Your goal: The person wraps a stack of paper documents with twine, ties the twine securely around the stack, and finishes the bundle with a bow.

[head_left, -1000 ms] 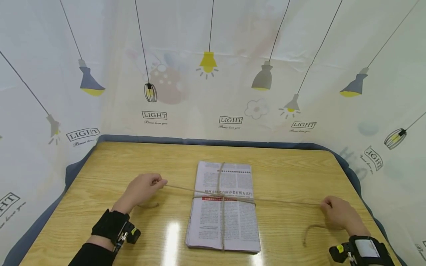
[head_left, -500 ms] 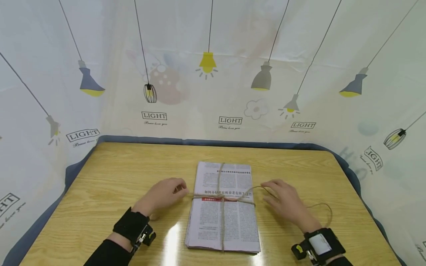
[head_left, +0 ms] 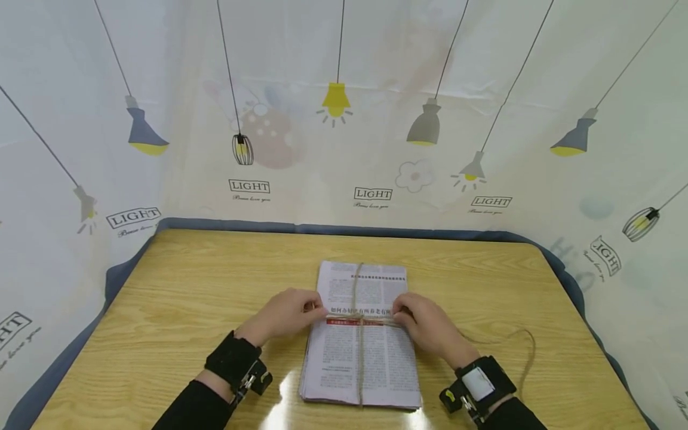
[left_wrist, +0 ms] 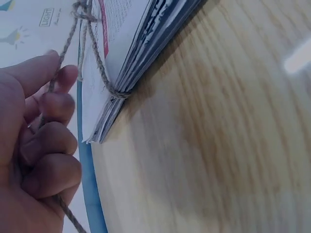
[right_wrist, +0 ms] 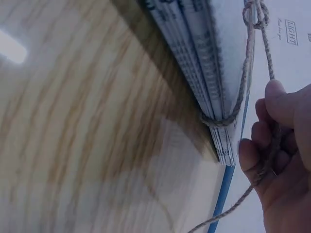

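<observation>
A stack of newspapers [head_left: 335, 361] lies on the table, with twine [head_left: 360, 364] crossing it both lengthwise and crosswise. Where the strands meet near the middle, the twine forms a knot [right_wrist: 256, 17]. My left hand [head_left: 287, 313] is at the stack's left edge and pinches one twine end between thumb and forefinger; the other fingers curl around it in the left wrist view. At the right edge, my right hand [head_left: 427, 325] grips the other end. A loose tail of twine [right_wrist: 228, 211] runs out below that hand.
The wooden table [head_left: 215, 257] has a dark blue cloth edge [head_left: 322, 229] along its back. Behind it hangs a pale curtain [head_left: 301, 60] printed with lamps. The loose twine tail curves over the table to the right of the right forearm.
Both hands have come inward from far out on either side to the stack's edges. The twine was stretched wide, then slackened, and the right hand took it closer to the knot.
</observation>
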`<state>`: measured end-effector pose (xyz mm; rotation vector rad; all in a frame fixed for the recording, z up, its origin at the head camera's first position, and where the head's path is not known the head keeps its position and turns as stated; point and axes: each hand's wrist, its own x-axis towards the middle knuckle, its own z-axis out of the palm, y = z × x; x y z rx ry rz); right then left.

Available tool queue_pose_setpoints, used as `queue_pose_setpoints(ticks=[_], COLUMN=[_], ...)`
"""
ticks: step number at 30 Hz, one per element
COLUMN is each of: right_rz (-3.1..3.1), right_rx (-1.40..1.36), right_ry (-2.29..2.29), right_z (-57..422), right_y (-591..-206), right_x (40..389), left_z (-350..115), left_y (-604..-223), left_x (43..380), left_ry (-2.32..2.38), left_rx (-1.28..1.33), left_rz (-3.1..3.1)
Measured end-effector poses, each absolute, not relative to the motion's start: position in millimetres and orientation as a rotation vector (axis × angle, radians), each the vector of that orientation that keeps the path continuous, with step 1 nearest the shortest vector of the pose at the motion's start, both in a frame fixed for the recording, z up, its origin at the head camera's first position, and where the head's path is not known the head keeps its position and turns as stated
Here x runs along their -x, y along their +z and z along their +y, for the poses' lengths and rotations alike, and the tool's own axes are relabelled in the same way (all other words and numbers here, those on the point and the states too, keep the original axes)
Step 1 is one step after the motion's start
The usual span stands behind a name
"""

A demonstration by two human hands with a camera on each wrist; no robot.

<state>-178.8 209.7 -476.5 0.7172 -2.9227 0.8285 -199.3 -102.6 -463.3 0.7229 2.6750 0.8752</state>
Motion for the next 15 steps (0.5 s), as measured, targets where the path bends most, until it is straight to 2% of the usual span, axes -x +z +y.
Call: queue_pose_setpoints(ticks=[15], right_rz=[-2.930], right_rx=[-0.543], right_ry=[0.935], right_z=[234.1], right_y=[-483.1], right_x=[170.6], left_z=[-123.7], left_y=[-483.0], left_x=[191.6], left_ry=[1.142], left_rx=[-0.586], left_rz=[2.590])
